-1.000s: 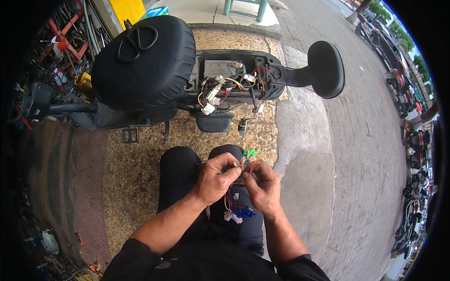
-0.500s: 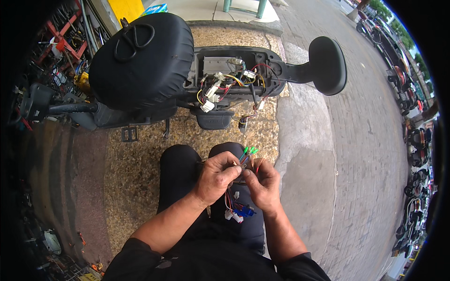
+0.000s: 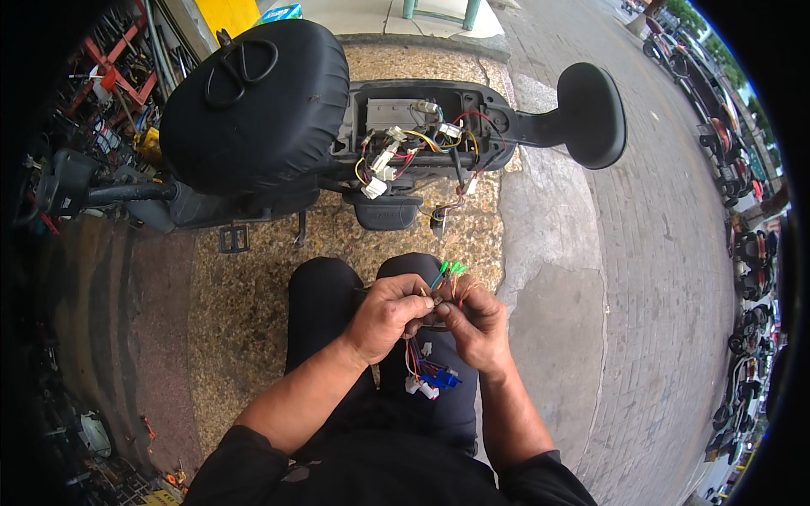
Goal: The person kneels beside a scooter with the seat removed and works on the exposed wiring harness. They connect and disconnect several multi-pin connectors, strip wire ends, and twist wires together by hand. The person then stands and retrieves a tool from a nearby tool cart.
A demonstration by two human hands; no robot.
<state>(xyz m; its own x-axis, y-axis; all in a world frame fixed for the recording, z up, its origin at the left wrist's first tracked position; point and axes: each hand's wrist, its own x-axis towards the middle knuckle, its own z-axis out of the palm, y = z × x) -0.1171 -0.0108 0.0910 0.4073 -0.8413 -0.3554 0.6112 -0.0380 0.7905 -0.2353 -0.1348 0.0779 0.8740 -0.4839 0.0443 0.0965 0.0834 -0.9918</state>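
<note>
Beside a scooter (image 3: pixel 278 205), its black seat (image 3: pixel 253 105) set forward of an open underseat compartment (image 3: pixel 405 86), I handle loose wiring with both hands.

Beyond my right thigh (image 3: pixel 447 422), a wiring tangle (image 3: pixel 408 157) with white connectors (image 3: pixel 373 189) spills over the compartment's near edge; above the thigh, my left hand (image 3: pixel 384 316) and right hand (image 3: pixel 477 333) meet, thumbs and forefingers pinching a wire harness (image 3: pixel 411 354), the bit between them too small to make out. Over the past second both hands have kept nearly the same spot while orange wires (image 3: pixel 466 288) by the right fingers have spread slightly; the work, I judge, remains at the wire ends. Below the grip are a blue connector (image 3: pixel 440 380) and white plugs (image 3: pixel 413 385); above it, green sleeves (image 3: pixel 458 268).
</note>
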